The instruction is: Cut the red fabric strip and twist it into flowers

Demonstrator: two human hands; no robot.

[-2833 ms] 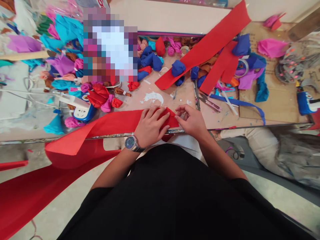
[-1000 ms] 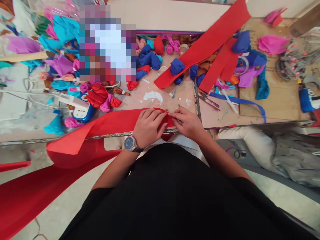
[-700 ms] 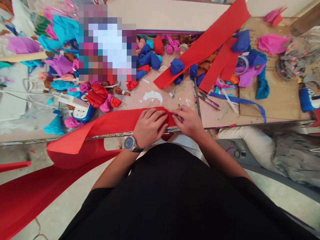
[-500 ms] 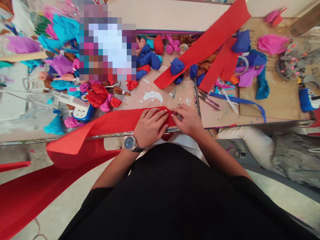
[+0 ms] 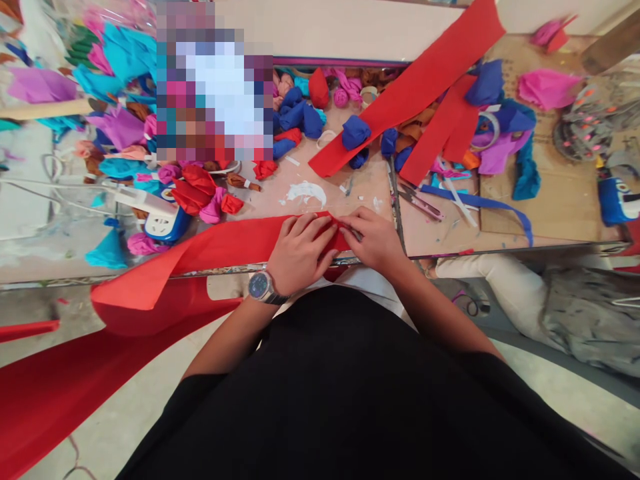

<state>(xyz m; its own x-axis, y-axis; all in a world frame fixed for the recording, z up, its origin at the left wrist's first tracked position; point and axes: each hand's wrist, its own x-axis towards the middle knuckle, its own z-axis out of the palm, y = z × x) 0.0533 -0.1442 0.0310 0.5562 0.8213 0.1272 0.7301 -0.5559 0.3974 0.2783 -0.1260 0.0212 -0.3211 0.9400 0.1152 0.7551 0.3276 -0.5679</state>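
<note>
A long red paper strip (image 5: 215, 247) lies along the table's near edge (image 5: 500, 250) and hangs off to the left down to the floor. My left hand (image 5: 300, 253), with a watch on its wrist, presses its fingers down on the strip's right end. My right hand (image 5: 375, 240) meets it there, fingertips pinching the folded tip of the strip. Both hands touch each other over the paper at the table edge.
Behind the hands lie a white glue smear (image 5: 305, 193), scissors (image 5: 417, 203), two more red strips (image 5: 415, 87), blue paper balls (image 5: 355, 133), and heaps of red, pink, cyan and purple crumpled paper (image 5: 200, 190). A blue-white power strip (image 5: 163, 223) sits left. A person's leg (image 5: 505, 283) shows right.
The strip's pointed right end has been folded in under the fingers. My right hand slid left to meet the left hand over the tip; the left hand has hardly shifted.
</note>
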